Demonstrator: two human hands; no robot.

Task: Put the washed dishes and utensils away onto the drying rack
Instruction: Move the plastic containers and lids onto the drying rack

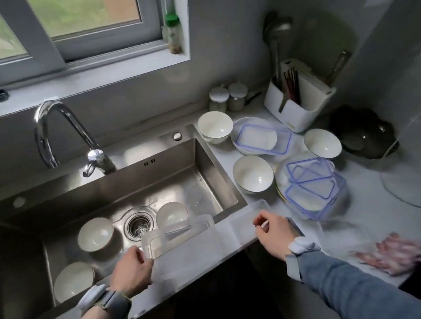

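Gripping a clear tub [178, 234] over the sink [204, 160] with left hand [131, 270]. Pinching another tub [245, 223] on the counter [364, 206] with right hand [274, 232].

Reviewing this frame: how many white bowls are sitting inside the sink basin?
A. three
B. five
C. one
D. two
A. Three bowls sit on the sink floor: one left of the drain, one right of the drain, partly behind the clear container, and one at the near left corner. The other white bowls stand on the counter to the right.
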